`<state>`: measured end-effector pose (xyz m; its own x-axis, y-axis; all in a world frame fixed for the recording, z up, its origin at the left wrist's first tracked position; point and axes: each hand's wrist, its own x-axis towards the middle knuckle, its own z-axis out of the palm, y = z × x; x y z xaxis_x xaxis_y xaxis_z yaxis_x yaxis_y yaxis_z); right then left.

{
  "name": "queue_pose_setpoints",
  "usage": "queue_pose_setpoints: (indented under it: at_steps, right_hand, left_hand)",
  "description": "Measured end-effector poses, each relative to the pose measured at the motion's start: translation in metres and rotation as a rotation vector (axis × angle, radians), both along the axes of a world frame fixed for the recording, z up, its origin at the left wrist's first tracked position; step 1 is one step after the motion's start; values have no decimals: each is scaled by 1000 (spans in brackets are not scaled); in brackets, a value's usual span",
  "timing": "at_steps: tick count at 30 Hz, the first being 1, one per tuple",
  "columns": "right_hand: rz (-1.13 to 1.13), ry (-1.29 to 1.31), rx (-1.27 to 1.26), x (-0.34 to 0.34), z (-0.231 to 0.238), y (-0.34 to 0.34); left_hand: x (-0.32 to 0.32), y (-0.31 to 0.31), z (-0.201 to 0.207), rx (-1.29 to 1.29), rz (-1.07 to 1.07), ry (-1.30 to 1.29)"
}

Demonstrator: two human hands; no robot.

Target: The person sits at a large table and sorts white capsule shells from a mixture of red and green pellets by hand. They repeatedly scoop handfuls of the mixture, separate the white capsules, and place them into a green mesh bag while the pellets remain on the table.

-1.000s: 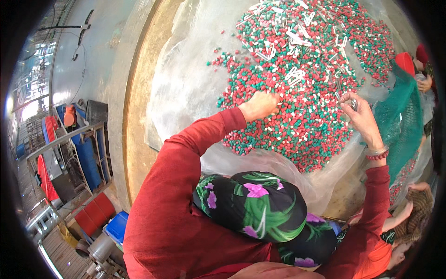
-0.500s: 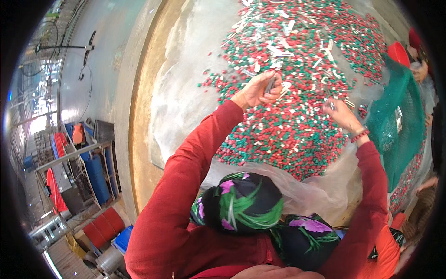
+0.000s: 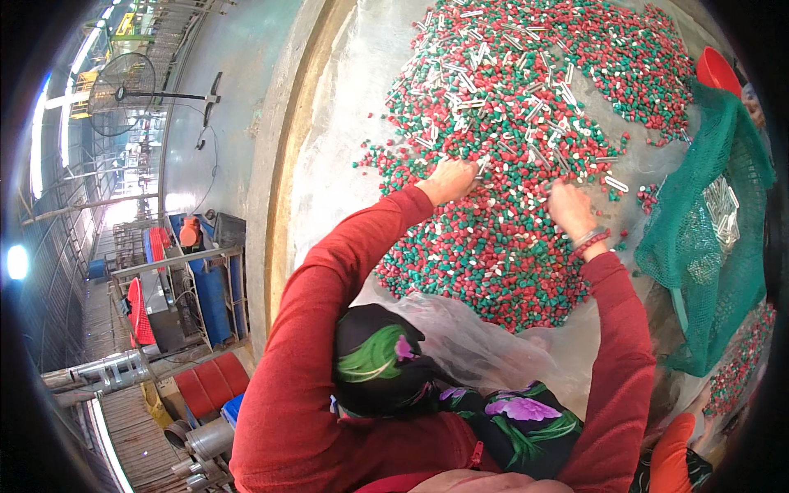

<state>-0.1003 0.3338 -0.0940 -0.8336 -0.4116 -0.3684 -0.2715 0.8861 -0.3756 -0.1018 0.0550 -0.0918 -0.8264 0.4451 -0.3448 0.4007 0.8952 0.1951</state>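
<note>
A broad pile of small red, green and white pieces [image 3: 493, 263] lies on clear plastic sheeting in front of me. Slim silvery looped metal strips [image 3: 615, 184] are strewn over its far part. Over the pile's left side, my left hand [image 3: 451, 181] is closed, a pale metal strip showing at its fingertips. My right hand [image 3: 573, 211], with a red bead bracelet at the wrist, reaches low over the right side. Its fingers are curled together at the pieces, and what they hold is hidden.
On the right lies a green mesh net [image 3: 678, 263] with a bunch of metal strips on it. A red bowl [image 3: 717, 72] stands beyond it, near another person's hand. A raised edge [image 3: 278, 189] borders the left. A fan [image 3: 122, 94] and red drum [image 3: 211, 384] stand farther left.
Both hands have come lower and nearer to me, and the left has turned knuckles up. The view has shifted, showing more of the net and the strips on it.
</note>
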Motion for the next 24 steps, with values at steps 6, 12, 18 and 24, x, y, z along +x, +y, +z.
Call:
queue_pose_setpoints:
  at_steps: [6,12,18,24]
  right_hand:
    - [-3,-36,-430,31,14,-13]
    - [-404,-560,-984,-19,55,0]
    - [-674,-737,-1384,-20,105,6]
    - [-691,-774,-1481,-13,90,23]
  left_hand:
    - [26,4,54,143,-61,-374]
    - [30,-25,75,276,155,-483]
    - [31,-40,92,1497,526,-1167]
    - [13,-33,92,1900,364,-1338]
